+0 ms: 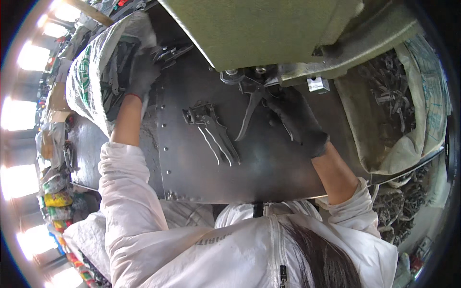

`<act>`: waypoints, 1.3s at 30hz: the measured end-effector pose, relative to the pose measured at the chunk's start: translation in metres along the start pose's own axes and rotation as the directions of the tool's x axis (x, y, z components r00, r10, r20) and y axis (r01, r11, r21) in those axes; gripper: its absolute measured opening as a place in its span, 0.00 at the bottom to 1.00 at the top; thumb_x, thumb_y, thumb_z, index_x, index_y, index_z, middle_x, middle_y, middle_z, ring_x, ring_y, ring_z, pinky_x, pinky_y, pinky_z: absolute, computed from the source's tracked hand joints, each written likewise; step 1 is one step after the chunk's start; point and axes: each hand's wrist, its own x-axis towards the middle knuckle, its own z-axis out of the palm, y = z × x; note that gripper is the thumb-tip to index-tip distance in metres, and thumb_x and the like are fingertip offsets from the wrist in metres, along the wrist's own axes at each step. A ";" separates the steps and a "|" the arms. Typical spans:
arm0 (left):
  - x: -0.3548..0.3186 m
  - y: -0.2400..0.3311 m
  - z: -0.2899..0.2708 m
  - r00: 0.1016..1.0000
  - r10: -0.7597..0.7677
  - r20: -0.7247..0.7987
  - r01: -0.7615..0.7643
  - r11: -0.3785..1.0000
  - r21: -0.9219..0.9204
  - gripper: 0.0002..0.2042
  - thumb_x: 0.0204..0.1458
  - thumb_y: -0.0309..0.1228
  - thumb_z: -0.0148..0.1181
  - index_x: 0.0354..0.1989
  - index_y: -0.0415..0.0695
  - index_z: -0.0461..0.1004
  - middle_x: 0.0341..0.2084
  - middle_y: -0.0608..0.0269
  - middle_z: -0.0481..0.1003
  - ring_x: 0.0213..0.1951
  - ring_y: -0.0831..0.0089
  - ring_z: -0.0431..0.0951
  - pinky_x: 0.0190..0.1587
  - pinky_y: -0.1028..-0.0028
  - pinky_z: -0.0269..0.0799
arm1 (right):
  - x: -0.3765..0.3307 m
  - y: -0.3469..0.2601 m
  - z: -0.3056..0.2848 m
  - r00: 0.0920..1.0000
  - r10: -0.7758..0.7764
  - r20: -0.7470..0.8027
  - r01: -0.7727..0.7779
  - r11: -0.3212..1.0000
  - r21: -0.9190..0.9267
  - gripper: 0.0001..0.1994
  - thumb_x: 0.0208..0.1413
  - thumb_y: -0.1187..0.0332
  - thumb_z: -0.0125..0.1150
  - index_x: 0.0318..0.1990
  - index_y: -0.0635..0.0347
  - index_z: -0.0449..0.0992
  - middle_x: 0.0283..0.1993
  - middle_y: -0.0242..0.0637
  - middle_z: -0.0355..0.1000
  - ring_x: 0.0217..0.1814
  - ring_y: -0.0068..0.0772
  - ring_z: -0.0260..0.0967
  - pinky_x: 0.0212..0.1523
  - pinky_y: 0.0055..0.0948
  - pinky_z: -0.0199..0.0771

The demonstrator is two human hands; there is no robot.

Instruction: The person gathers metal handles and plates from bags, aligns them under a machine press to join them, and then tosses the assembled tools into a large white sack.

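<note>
My right hand [297, 115], in a dark grey glove, is closed round one handle of a plier-like hand tool [250, 110]. The tool's head is up against the underside of a green machine [269, 36], and its other handle hangs free to the left. At the far left my left hand [144, 74], also gloved, is at the mouth of a white woven sack [86, 89] holding dark metal parts [120, 62]. Its fingers are blurred and partly hidden. A second plier-like tool [213, 129] lies on the dark metal table [192, 180] between my hands, its handles toward me.
Beyond the left hand lie more metal tools [170, 55]. An open sack [353, 120] with many metal pieces [391, 91] stands at the right. A small shiny metal block [318, 85] sits beside the machine's underside. More metal parts [394, 213] are heaped below the table's right edge.
</note>
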 end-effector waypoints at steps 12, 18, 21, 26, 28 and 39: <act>0.039 0.008 0.039 0.939 0.263 -0.221 -0.245 0.964 0.105 0.19 0.65 0.45 0.55 0.55 0.46 0.80 0.48 0.40 0.81 0.54 0.45 0.80 0.57 0.49 0.72 | 0.002 0.011 -0.006 1.000 0.009 -0.022 -0.011 0.996 -0.092 0.14 0.67 0.69 0.60 0.56 0.62 0.73 0.44 0.34 0.76 0.38 0.22 0.74 0.31 0.25 0.78; 0.011 0.015 0.031 0.934 0.353 -0.056 -0.344 0.930 0.131 0.16 0.67 0.43 0.53 0.52 0.49 0.81 0.46 0.45 0.82 0.52 0.45 0.81 0.53 0.53 0.75 | -0.034 -0.031 0.018 0.995 -0.104 0.001 0.104 0.992 -0.071 0.16 0.67 0.68 0.61 0.57 0.66 0.74 0.44 0.33 0.78 0.39 0.18 0.73 0.42 0.25 0.76; -0.026 0.053 0.039 0.948 0.185 -0.261 -0.182 0.983 0.037 0.14 0.67 0.40 0.52 0.50 0.49 0.81 0.47 0.48 0.82 0.51 0.46 0.81 0.53 0.54 0.75 | -0.032 -0.005 0.016 0.999 -0.014 -0.047 0.013 1.000 -0.020 0.16 0.67 0.68 0.62 0.59 0.63 0.74 0.46 0.32 0.77 0.37 0.18 0.73 0.38 0.24 0.75; -0.088 0.087 -0.001 0.947 0.303 -0.109 -0.322 0.875 -0.362 0.11 0.66 0.35 0.53 0.49 0.46 0.79 0.46 0.50 0.82 0.49 0.48 0.81 0.53 0.52 0.73 | -0.027 0.017 0.008 0.997 -0.046 -0.056 0.044 0.999 -0.032 0.16 0.68 0.69 0.62 0.60 0.64 0.72 0.45 0.32 0.76 0.37 0.18 0.73 0.36 0.22 0.76; -0.113 0.103 -0.022 0.916 0.391 -0.094 -0.397 0.840 -0.370 0.11 0.66 0.33 0.53 0.50 0.44 0.78 0.46 0.49 0.82 0.49 0.48 0.81 0.53 0.52 0.73 | -0.032 0.012 0.012 0.997 -0.029 -0.077 0.026 0.999 -0.043 0.15 0.68 0.70 0.61 0.58 0.66 0.73 0.42 0.32 0.76 0.36 0.18 0.73 0.34 0.22 0.77; -0.164 0.043 -0.053 0.958 0.050 -0.283 -0.113 0.971 -0.209 0.10 0.62 0.28 0.58 0.50 0.41 0.77 0.47 0.45 0.80 0.50 0.46 0.80 0.55 0.57 0.74 | -0.062 0.009 0.038 0.991 -0.123 -0.060 0.126 0.990 0.058 0.17 0.70 0.67 0.61 0.60 0.65 0.71 0.50 0.41 0.75 0.42 0.30 0.79 0.43 0.31 0.81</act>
